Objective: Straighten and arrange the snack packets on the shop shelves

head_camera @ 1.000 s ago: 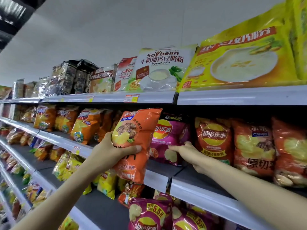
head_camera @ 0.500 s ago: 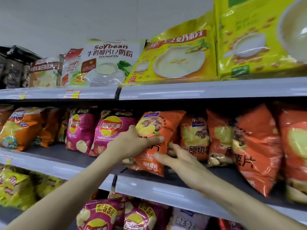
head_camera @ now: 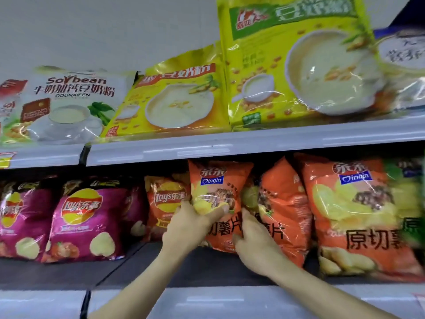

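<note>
An orange Qinqin chip packet (head_camera: 218, 180) stands upright on the middle shelf (head_camera: 230, 265), between an orange Lay's packet (head_camera: 165, 196) and more orange Qinqin packets (head_camera: 282, 203). My left hand (head_camera: 188, 226) grips its left side, thumb across the front. My right hand (head_camera: 255, 242) lies against the packet's lower right edge and the neighbouring orange packet, fingers reaching between the two. A larger orange Qinqin packet (head_camera: 358, 215) leans at the right.
Purple Lay's packets (head_camera: 87, 219) fill the middle shelf's left part. The top shelf (head_camera: 230, 146) carries a white Soybean powder bag (head_camera: 69, 107) and yellow soy-milk powder bags (head_camera: 299, 65). The shelf's front strip (head_camera: 207, 300) runs below my wrists.
My left hand carried the orange packet right and pushed it upright into the row of orange packets. My right hand moved from the purple packets to the gap beside it. The view shifted right.
</note>
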A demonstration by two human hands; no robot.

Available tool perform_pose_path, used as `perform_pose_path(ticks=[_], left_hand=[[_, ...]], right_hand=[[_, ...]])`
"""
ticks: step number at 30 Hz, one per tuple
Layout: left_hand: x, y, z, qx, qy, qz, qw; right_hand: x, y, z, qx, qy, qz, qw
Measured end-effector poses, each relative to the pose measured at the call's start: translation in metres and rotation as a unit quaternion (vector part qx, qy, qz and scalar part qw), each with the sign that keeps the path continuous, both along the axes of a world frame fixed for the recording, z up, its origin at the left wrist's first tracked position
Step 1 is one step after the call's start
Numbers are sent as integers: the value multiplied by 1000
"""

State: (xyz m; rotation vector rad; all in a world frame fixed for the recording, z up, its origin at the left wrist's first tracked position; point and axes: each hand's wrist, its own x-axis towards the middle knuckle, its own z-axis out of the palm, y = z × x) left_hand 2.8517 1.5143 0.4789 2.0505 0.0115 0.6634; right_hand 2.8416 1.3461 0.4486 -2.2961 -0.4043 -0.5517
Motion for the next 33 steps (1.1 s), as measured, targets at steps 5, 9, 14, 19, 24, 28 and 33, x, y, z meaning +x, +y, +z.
perform_pose_path(ticks=[5, 9, 14, 19, 24, 28, 33], left_hand=[[10, 5, -15, 10, 16, -9, 1000], [18, 29, -25, -17, 39, -99, 994], [2, 24, -44, 78, -11, -113, 990], [-4, 17, -50, 117, -25, -171, 978], [-4, 17, -49, 125, -32, -214, 968], [-2, 21, -49, 125, 7, -230, 965], [0, 23, -50, 149, 0, -200, 968]], right_hand=[[-12, -13, -10, -96, -24, -68, 993], [-38, -21, -12, -145, -54, -102, 983], [-45, -17, -36, -205, -71, -139, 966], [-40, -12, -47, -234, -13, -220, 947], [-40, -9, -45, -245, -33, -221, 943], [-40, -8, -44, -276, -63, -212, 935], [-38, -8, -45, -267, -75, -208, 938]])
